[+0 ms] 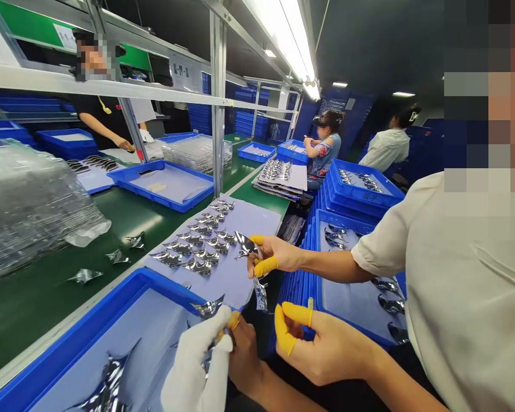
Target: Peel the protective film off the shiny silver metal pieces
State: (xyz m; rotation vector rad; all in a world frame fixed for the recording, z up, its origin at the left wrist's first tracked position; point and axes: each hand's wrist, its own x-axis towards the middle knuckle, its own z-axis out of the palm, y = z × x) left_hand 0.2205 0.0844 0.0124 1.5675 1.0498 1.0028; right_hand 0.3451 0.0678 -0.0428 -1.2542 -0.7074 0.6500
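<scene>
Workroom under tube lights; green table [30,320] runs in from the left of the frame, metal frame over it. A person [105,123] works across it, upper left.

Far left: stack of clear plastic trays [34,206]. Near it, three loose chrome pieces [86,276] on the green.

Lower left: blue tray [68,342], paper-lined, large chrome piece [111,377] lying in it. Raised rim on its far side; some bare lining between that piece and the rim.

Centre: pale board [236,286] carrying rows of chrome parts [197,265]; bare strips along its right and near edges.

Lower centre: left hand [193,366], white-gloved, fingers bent, index and thumb tips close together. Right hand [245,352], yellow finger cover, curled against it. Curved chrome part [209,308] juts from where they meet, above the tray's rim. Cannot tell which fingers bear it. Step in hand looks like close two-handed handling; any shift calls for a light hold and lift clear of the rim.

Right: co-worker in pale shirt [459,286], one hand [285,254] pinching a shiny part [244,245], the other [330,346] just beside my right. Elbow room tight there; more open leftward, over the tray. Blue tray stacks [296,309] behind.
</scene>
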